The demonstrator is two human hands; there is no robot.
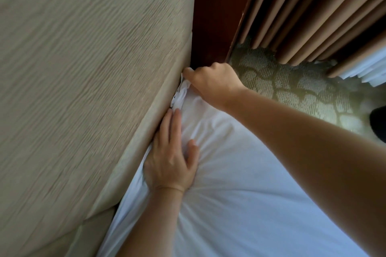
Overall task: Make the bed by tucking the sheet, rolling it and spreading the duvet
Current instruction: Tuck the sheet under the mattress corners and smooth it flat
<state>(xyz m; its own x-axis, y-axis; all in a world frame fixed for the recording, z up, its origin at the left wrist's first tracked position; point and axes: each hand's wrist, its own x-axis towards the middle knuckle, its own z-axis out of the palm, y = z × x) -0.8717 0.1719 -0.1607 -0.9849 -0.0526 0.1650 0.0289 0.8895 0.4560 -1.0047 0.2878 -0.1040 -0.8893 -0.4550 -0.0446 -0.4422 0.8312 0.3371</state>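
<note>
I was tucking the sheet (229,204) at the headboard (83,69): left hand (171,160) lay flat on it, right hand (213,83) pinched its corner with curled fingers (188,73). Next, I judged, it needed pushing down.

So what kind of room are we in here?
Likely a hotel bedroom: white bed sheet against a beige padded fabric headboard, tan pleated curtains and green patterned carpet.

The bed (302,210) fills the lower right, butted against a beige ribbed headboard (83,69). A white sheet (225,204) lies directly on it, drawn into creases that fan out near the headboard and bunched at the corner. Beside the bed, patterned carpet (292,89) covers the floor, with tan curtains (313,6) hanging down to it
</note>
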